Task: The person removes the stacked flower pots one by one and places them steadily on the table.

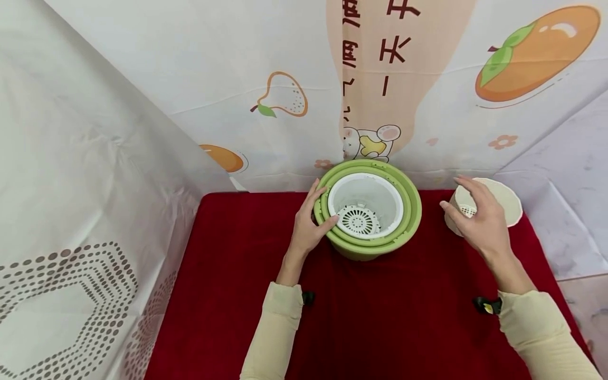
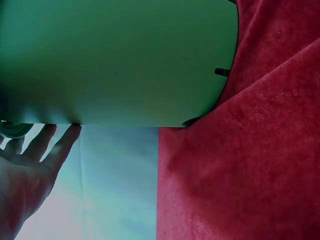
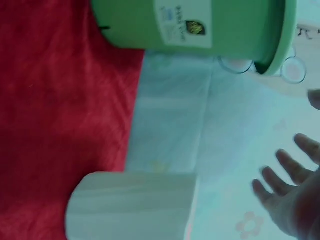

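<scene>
A stack of nested flowerpots stands at the table's back edge: a green flowerpot [image 1: 414,211] outside, another green rim inside it, and a white flowerpot [image 1: 366,182] with a slotted bottom innermost. My left hand [image 1: 306,224] holds the left side of the stack, its thumb over the rims and its fingers against the outer wall. In the left wrist view, straight fingertips touch the green wall. A cream flowerpot [image 1: 505,200] with a perforated bottom stands to the right. Over its left part is my right hand [image 1: 486,224], fingers spread apart and holding nothing; the right wrist view shows them beyond the pot's rim.
Red cloth [image 1: 228,295] covers the table. A white patterned curtain [image 1: 214,89] hangs directly behind the pots, and another sheet [image 1: 71,211] hangs along the left side. The green pot bears a white label [image 3: 185,25] on its side.
</scene>
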Tool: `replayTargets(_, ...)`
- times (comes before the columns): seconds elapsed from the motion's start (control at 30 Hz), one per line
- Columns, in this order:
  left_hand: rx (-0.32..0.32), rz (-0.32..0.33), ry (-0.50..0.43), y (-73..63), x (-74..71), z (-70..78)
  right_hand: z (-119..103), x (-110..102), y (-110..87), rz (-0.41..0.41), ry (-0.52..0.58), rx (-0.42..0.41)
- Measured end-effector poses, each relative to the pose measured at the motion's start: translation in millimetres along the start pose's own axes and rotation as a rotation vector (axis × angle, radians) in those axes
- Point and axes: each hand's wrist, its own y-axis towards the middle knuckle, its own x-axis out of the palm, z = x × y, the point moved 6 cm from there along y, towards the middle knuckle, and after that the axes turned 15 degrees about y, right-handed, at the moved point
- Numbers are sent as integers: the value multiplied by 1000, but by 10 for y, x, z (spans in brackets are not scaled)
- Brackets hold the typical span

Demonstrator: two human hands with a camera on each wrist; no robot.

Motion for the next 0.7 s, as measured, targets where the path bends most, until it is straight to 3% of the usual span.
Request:
replayTargets(0.17, -13, 10, 6, -5, -12, 21, -89, 127, 49, -81, -18, 65)
replayTargets(0.5, -18, 30, 10, -29, 4, 28, -192, 280, 112, -70, 2, 67)
replayTargets(0.7, -44, 42, -10, -40, 12, 0, -222, 394, 158, -94, 21, 116)
